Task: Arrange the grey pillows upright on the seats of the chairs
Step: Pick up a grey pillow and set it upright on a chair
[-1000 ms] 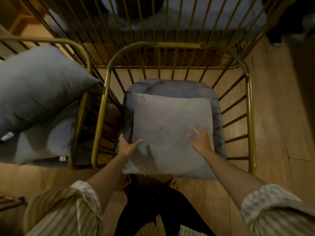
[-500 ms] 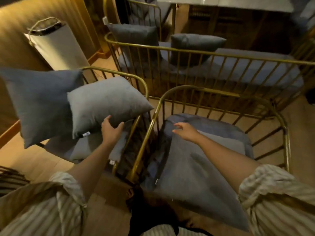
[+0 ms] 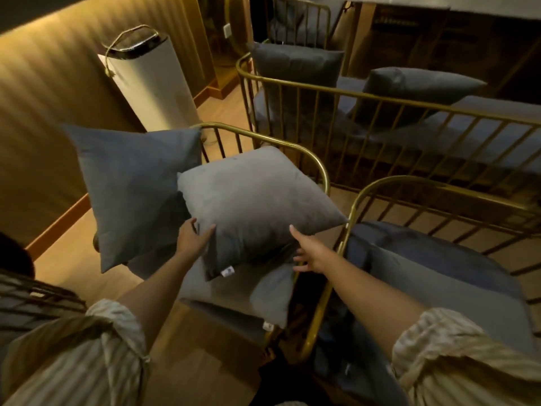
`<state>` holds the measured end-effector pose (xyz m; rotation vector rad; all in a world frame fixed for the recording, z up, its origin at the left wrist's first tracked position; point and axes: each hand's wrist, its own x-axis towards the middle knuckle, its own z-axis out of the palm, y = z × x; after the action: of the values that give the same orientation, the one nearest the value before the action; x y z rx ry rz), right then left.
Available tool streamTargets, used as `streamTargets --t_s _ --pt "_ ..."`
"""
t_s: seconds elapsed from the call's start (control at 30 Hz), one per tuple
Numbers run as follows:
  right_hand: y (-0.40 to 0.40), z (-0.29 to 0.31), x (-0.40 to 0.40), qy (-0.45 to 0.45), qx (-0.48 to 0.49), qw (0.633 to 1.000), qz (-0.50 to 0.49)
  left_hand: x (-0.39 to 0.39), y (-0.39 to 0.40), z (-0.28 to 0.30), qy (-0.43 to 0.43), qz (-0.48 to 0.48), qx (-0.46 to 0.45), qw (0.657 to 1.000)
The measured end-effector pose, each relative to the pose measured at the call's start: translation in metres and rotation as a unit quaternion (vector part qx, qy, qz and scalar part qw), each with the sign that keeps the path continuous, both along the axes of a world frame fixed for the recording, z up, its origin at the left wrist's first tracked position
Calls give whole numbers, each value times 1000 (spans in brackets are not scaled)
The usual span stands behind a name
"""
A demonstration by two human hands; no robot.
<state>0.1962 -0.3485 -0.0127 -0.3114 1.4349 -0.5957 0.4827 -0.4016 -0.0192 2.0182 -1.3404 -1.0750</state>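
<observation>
1. Left chair (image 3: 317, 168), gold-railed: holds 3 grey pillows, the dark pillow (image 3: 137, 189) upright beyond the left fingers.
2. Right chair (image 3: 380, 189): 1 flat pillow (image 3: 456, 285) right of the right fingers.
3. Light pillow (image 3: 257, 206), tilted: left hand (image 3: 191, 238) grips its near edge; right hand (image 3: 308, 253) spread open, touching its underside.
4. Wooden floor (image 3: 67, 244) left of both hands.

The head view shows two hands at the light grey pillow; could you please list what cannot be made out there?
- Left hand fingers: hidden behind the light grey pillow.
- Chair seat: mostly covered by pillows.
- Right hand: contact with the pillow unclear in shadow.
- Pillow tag: too small to read.
</observation>
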Motion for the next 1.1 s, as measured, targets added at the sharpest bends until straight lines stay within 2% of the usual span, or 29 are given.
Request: streamTargets --t_s 0.1,0.23,0.3,0.4,0.57,0.67,0.8,0.97,1.1 --pt "-23 -13 42 -55 30 990 -124 2 -24 -5 28 -7 13 1000" --pt "-48 -19 71 -115 59 954 -270 -2 -51 -12 104 25 53 993" --pt "-57 -25 76 -110 76 938 -321 -2 -60 -16 126 53 65 989" --pt "-64 -37 76 -55 74 940 -329 -1 -67 -21 168 65 85 980" --pt "-68 -32 68 89 -6 932 -353 -3 -74 -14 175 69 105 977" --pt "-69 -20 49 73 -59 926 -366 -9 -81 -1 169 61 104 978" --pt "-49 -12 -1 115 -122 923 -347 -20 -88 7 77 18 143 987" --pt "16 0 -78 121 -171 933 -291 -38 -77 4 91 -43 187 977" --pt "62 10 -141 99 -187 930 -302 -59 -67 2 94 -105 205 969"
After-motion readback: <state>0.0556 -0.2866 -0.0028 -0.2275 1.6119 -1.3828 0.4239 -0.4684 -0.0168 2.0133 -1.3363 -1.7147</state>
